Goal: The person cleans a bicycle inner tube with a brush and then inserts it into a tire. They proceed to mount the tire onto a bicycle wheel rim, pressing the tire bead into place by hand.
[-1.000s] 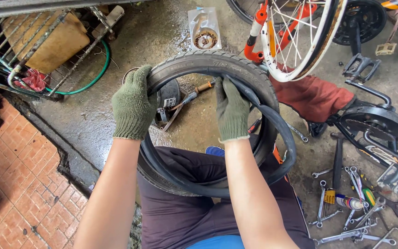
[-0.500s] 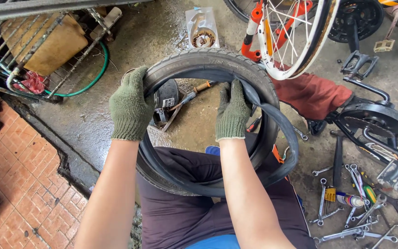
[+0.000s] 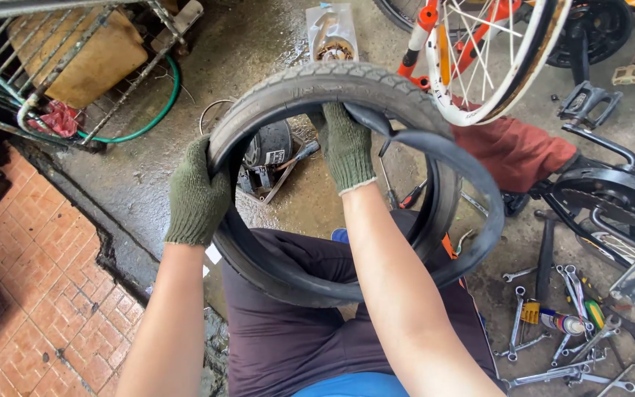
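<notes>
Tyre (image 3: 332, 81) now sits higher; my right hand (image 3: 347, 147) has slid inside, closed on the inner tube (image 3: 472, 184), while my left hand (image 3: 198, 192) grips the sidewall.

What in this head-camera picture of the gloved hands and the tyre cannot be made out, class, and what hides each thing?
- Left hand: fingers curl behind the tyre, hidden by its wall.
- Right hand: fingers tuck inside the tyre; how they hold the inner tube is hidden.
- Tyre's lower part: covered by the right forearm.
- Wheel: cut off by the top edge.
- Spanners: too small to size; some cut off at the bottom edge.
</notes>
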